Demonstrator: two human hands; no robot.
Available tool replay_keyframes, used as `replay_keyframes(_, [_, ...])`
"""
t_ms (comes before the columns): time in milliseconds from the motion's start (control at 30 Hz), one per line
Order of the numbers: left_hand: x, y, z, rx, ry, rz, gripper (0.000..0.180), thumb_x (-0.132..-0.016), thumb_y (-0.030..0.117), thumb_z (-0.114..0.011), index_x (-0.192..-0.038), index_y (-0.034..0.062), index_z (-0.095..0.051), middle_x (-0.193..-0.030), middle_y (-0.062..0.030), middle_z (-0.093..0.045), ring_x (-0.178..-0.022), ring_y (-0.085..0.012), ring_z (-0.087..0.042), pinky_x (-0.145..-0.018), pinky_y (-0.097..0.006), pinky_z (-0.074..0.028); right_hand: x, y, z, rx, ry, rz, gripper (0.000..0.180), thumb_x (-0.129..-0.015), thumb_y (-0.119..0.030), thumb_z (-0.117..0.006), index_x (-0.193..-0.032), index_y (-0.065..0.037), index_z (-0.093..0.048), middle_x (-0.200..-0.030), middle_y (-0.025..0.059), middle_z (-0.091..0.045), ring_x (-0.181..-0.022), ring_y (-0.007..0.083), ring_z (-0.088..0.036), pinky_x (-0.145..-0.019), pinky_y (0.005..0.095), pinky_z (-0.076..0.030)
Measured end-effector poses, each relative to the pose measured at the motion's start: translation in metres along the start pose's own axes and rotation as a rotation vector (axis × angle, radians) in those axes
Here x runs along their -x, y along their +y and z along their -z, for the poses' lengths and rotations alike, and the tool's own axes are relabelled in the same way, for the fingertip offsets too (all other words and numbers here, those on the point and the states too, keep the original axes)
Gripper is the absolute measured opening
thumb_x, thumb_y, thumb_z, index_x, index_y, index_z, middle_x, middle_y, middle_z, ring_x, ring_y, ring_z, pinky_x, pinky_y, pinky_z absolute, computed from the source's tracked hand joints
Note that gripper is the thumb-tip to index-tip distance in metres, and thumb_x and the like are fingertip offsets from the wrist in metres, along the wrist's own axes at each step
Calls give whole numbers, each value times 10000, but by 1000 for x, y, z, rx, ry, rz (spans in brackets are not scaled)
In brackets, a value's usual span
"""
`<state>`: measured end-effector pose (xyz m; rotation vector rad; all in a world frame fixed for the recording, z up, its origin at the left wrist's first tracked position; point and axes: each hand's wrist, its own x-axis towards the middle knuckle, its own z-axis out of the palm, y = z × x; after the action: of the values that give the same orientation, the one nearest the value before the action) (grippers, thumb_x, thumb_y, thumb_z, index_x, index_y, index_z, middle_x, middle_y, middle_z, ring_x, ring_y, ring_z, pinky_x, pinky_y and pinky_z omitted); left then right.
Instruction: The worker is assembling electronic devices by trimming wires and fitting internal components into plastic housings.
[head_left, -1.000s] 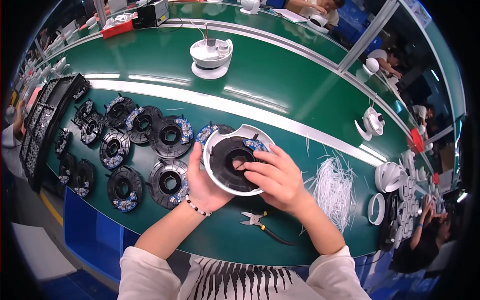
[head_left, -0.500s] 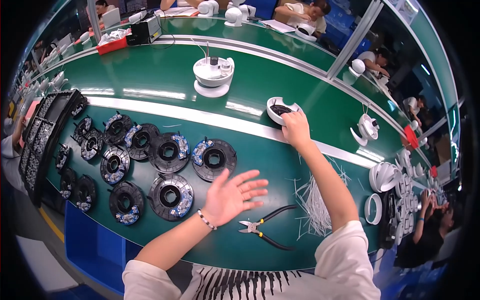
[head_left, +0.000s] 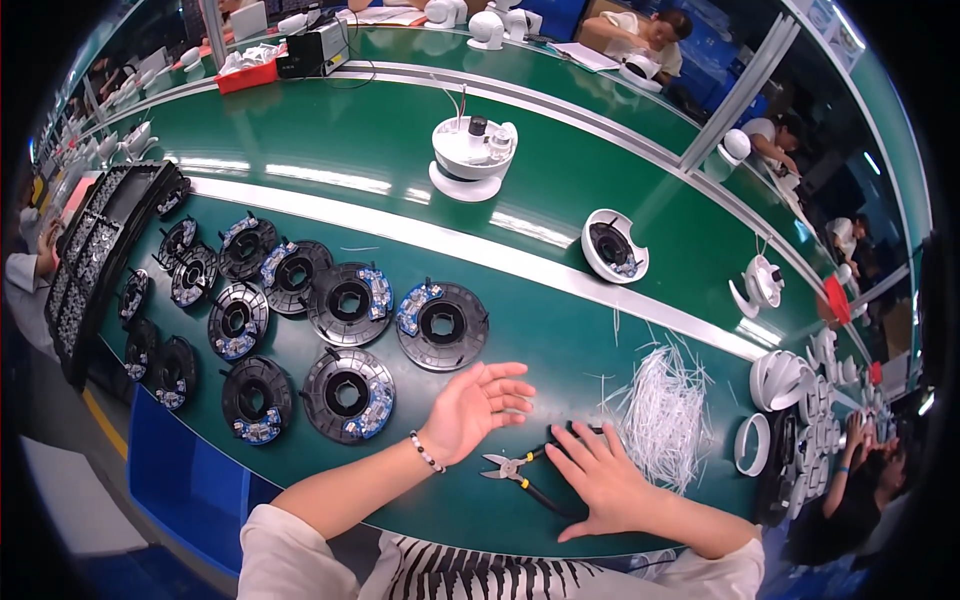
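Note:
My left hand point(head_left: 472, 412) hovers over the near middle of the table, palm up, fingers apart and holding nothing. Spread flat, my right hand point(head_left: 603, 480) lies over the handles of a pair of cutting pliers point(head_left: 512, 466) with black and yellow grips; its fingers are not wrapped round them. The pliers' jaws point left, toward my left hand. Farther off, beyond the white strip, a white bowl-shaped housing point(head_left: 640, 265) holds a black disc with a circuit board. The nearest black disc point(head_left: 442, 325) with a blue circuit board lies just beyond my left hand.
Several similar black discs point(head_left: 348, 395) cover the table's left part. A black parts tray point(head_left: 100, 245) stands at the far left. Thin white strips point(head_left: 668, 420) lie heaped on the right, beside white rings point(head_left: 752, 445). A white bowl-shaped assembly point(head_left: 470, 155) stands on the green belt.
My right hand has let go of the white housing and come back to the pliers. The housing stays on the belt. My left hand remains open, its fingers slightly more curled.

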<state>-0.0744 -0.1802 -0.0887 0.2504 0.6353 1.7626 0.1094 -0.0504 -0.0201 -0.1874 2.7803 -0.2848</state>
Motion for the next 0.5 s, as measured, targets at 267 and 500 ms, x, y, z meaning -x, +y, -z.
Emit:
replay_keyframes(267, [-4,5,8,130,145,-55,535,-827,427,-397,-1119,-17,-456,-965,-144,-562,-873,-233,-536,-796,-366,-411,0,5,-5,-5,59,62,828,-547,-315,-716,-1229,-2,-366,-1237,200,-363,-1086,370,-390,-899,556,-276])
replay_keyframes(500, [-4,-3,3,-1,68,-37,570,-855,456,-318,-1124,-31,-445,-974,-155,-557,-866,-227,-536,-798,-346,-412,-11,17,26,208,431,-95,418,-521,-64,-577,-932,-19,-520,-873,111,-463,-811,262,-451,-746,430,-351])
